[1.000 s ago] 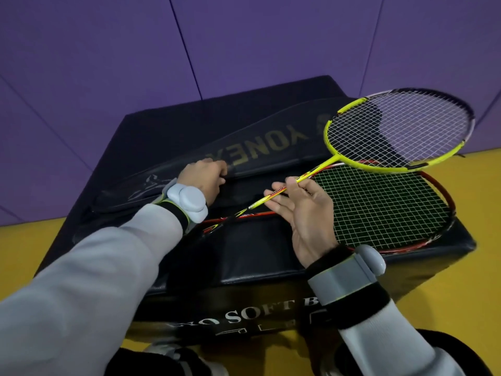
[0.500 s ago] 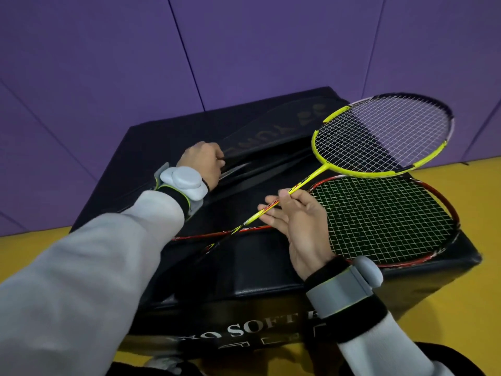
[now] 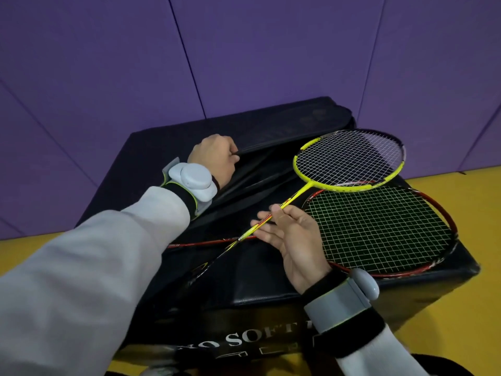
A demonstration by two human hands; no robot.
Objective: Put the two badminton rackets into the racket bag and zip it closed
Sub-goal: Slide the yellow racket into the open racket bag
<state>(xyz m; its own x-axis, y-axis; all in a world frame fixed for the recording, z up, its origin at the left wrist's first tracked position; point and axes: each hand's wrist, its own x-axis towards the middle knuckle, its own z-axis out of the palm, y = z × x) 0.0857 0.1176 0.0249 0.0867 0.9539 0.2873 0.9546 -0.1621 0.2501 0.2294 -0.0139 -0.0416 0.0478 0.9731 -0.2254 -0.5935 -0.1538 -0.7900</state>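
Note:
A black racket bag (image 3: 292,126) lies open on a black soft box (image 3: 260,278). My left hand (image 3: 214,156) grips the bag's upper flap edge and holds it lifted. My right hand (image 3: 292,234) pinches the shaft of the yellow racket (image 3: 349,161), whose head hovers over the bag's right end. Its handle end slants down to the left, hidden under my left sleeve. The red racket (image 3: 385,229) lies flat on the box beneath it, with its shaft running left under the yellow one.
The box stands on a yellow floor (image 3: 485,218) against a purple padded wall (image 3: 244,55). White lettering (image 3: 244,340) marks the box's near face. Both wrists carry grey sensor bands.
My left hand has pulled the bag flap up and back, widening the opening. The yellow racket has shifted left, toward the bag, with my right hand.

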